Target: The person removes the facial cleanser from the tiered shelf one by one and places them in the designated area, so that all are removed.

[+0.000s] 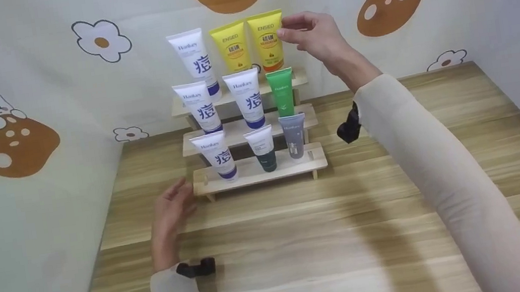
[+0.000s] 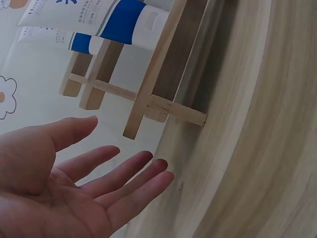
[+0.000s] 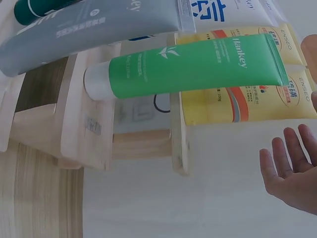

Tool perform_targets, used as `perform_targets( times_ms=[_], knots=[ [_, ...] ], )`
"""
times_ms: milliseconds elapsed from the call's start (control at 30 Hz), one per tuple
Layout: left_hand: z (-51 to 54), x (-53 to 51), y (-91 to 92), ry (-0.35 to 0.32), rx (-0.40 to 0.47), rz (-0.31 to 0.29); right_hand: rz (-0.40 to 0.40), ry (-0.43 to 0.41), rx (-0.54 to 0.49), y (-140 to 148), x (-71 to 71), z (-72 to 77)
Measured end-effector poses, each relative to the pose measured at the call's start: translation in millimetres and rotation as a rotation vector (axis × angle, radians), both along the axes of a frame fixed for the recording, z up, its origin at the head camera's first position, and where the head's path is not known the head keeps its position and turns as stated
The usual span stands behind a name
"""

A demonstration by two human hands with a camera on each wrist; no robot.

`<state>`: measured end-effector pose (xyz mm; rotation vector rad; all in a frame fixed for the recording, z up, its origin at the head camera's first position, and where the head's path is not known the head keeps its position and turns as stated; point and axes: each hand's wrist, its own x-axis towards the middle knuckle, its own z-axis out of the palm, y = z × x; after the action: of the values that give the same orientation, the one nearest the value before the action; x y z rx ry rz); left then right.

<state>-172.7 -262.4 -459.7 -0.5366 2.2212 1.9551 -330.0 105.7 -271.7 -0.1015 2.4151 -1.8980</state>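
My right hand [image 1: 318,36] is at the upper right of a yellow squeeze tube [image 1: 268,40] on the top shelf. In the head view its thumb overlaps the tube's edge; in the right wrist view the relaxed fingers [image 3: 282,158] are apart from it. I cannot tell whether the thumb touches. A second yellow tube [image 1: 232,48] and a white tube [image 1: 193,58] stand to its left. Palm up, my left hand [image 2: 94,183] holds nothing, beside the left end of the wooden three-tier rack [image 1: 254,180], fingers loosely extended.
The middle shelf bears two white tubes [image 1: 246,99] and a green tube [image 1: 281,92]. On the bottom shelf are a white-and-blue tube [image 1: 216,154], a white-and-dark-green tube [image 1: 262,148] and a grey tube [image 1: 294,133]. A printed curtain [image 1: 154,79] hangs behind the wood-grain table [image 1: 279,245].
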Motion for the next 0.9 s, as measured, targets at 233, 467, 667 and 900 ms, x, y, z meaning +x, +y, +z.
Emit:
perform_targets(
  times_ms=[233, 467, 667, 900],
  knots=[
    [-8.0, -4.4, 3.1, -0.003, 0.066, -0.004, -0.009, -0.015, 0.024, -14.5, -4.5, -4.0],
    [-14.3, -6.5, 7.8, -0.008, 0.102, -0.023, -0.038, -0.029, 0.045, -17.2, -6.3, -9.4],
    [-17.1, -8.5, 9.0, 0.003, 0.109, -0.036, -0.045, -0.012, 0.046, -17.5, -8.1, -12.3],
    [-21.2, -10.6, 7.2, -0.024, 0.11, -0.026, -0.062, 0.041, 0.013, -17.6, -8.0, -13.4]
  ],
)
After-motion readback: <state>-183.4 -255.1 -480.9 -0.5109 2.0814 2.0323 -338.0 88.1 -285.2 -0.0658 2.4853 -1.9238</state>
